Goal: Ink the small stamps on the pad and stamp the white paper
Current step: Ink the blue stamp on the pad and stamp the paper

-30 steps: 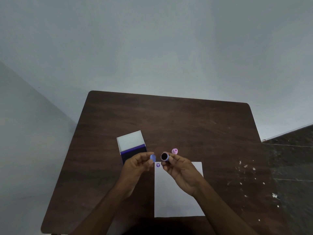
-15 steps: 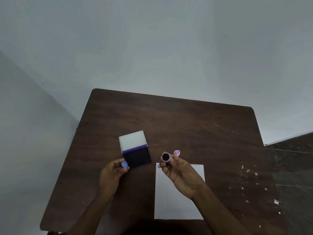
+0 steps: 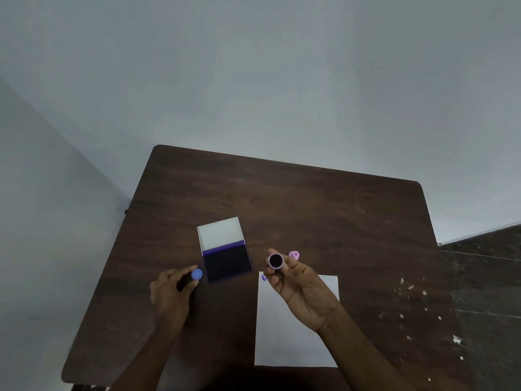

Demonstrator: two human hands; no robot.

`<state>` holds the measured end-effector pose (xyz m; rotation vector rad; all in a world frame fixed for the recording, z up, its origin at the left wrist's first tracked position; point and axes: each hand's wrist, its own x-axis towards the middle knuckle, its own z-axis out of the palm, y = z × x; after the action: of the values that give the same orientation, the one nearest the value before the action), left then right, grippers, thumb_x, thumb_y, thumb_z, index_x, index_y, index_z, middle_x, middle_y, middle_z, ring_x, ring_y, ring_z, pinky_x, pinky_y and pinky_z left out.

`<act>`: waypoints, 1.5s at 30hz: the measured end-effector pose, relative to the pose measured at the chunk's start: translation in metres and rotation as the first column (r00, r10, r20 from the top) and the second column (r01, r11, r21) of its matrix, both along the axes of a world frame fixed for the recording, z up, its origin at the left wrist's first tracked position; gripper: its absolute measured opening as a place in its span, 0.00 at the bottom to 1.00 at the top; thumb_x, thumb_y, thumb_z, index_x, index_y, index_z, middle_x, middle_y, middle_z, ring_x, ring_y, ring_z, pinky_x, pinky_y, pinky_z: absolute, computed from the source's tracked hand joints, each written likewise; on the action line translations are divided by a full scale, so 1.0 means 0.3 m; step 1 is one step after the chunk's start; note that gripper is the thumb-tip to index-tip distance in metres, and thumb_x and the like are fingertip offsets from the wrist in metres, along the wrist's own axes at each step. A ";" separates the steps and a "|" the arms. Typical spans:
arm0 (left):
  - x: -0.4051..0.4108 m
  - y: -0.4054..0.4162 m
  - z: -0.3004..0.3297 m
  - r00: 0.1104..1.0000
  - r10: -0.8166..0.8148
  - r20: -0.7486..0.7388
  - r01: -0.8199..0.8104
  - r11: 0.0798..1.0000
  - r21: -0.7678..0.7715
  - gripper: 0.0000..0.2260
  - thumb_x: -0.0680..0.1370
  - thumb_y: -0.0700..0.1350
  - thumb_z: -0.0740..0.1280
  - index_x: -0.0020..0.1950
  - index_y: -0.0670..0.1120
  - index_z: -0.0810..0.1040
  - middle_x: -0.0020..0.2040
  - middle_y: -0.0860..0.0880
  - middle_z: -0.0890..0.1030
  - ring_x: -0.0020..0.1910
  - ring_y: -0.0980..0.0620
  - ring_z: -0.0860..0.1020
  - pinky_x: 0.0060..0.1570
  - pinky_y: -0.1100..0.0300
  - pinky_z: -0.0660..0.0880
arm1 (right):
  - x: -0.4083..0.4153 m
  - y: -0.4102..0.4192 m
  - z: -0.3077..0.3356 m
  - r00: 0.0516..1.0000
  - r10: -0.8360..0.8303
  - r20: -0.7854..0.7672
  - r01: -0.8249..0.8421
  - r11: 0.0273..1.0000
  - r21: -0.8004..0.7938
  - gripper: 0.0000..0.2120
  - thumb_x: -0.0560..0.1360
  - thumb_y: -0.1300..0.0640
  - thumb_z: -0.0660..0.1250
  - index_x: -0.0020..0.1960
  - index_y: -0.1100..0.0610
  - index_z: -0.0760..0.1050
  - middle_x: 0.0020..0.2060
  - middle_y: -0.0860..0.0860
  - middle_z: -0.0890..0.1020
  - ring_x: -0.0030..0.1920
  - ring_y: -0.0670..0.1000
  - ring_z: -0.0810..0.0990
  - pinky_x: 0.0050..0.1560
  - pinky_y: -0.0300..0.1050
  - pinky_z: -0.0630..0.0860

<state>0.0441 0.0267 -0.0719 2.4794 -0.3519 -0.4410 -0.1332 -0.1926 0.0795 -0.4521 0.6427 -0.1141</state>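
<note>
Your right hand (image 3: 298, 289) pinches a small stamp (image 3: 275, 261), dark face up, just right of the open ink pad (image 3: 227, 263) on the counter (image 3: 310, 204). Your left hand (image 3: 172, 292) grips a blue cap (image 3: 196, 274) just left of the pad. One print (image 3: 264, 277) marks the white paper (image 3: 282, 334). Next, I judge: turn the face down and press it on the pad.

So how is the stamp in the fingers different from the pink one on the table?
The held stamp is lifted in the right hand, dark face tilted toward the camera; the pink stamp sits on the table, untouched. The held stamp looks bigger and pale purple, the pink one smaller. Both are small and round.
</note>
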 end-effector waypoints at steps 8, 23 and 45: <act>-0.044 -0.068 0.167 0.996 -0.024 -0.084 0.010 0.986 -0.167 0.14 0.72 0.49 0.73 0.56 0.57 0.79 0.56 0.52 0.80 0.57 0.53 0.75 0.60 0.56 0.69 | 0.011 0.002 0.009 1.000 0.019 0.018 -0.019 1.000 -0.002 0.27 0.60 0.59 0.81 0.57 0.63 0.80 0.51 0.59 0.83 0.47 0.54 0.83 0.54 0.46 0.80; -0.259 -0.274 0.517 0.981 -0.191 0.040 0.190 0.885 -0.425 0.24 0.63 0.50 0.78 0.56 0.41 0.82 0.53 0.47 0.83 0.53 0.53 0.77 0.55 0.65 0.69 | 0.055 0.042 -0.002 0.990 0.132 0.043 -0.130 0.990 -0.050 0.31 0.56 0.55 0.84 0.56 0.62 0.80 0.54 0.60 0.82 0.52 0.57 0.83 0.53 0.49 0.81; -0.205 -0.254 0.488 0.964 -0.207 0.168 0.253 0.907 -0.338 0.22 0.65 0.53 0.75 0.51 0.40 0.84 0.48 0.42 0.84 0.51 0.50 0.76 0.58 0.52 0.71 | 0.106 0.049 -0.028 0.976 0.207 0.075 -0.204 0.978 -0.037 0.27 0.63 0.55 0.80 0.60 0.61 0.79 0.58 0.60 0.81 0.54 0.57 0.80 0.57 0.49 0.78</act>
<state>-0.0174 -0.0495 0.0745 2.1212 -0.7186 -0.2806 -0.1014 -0.1779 0.0710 -0.5368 0.5143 0.0551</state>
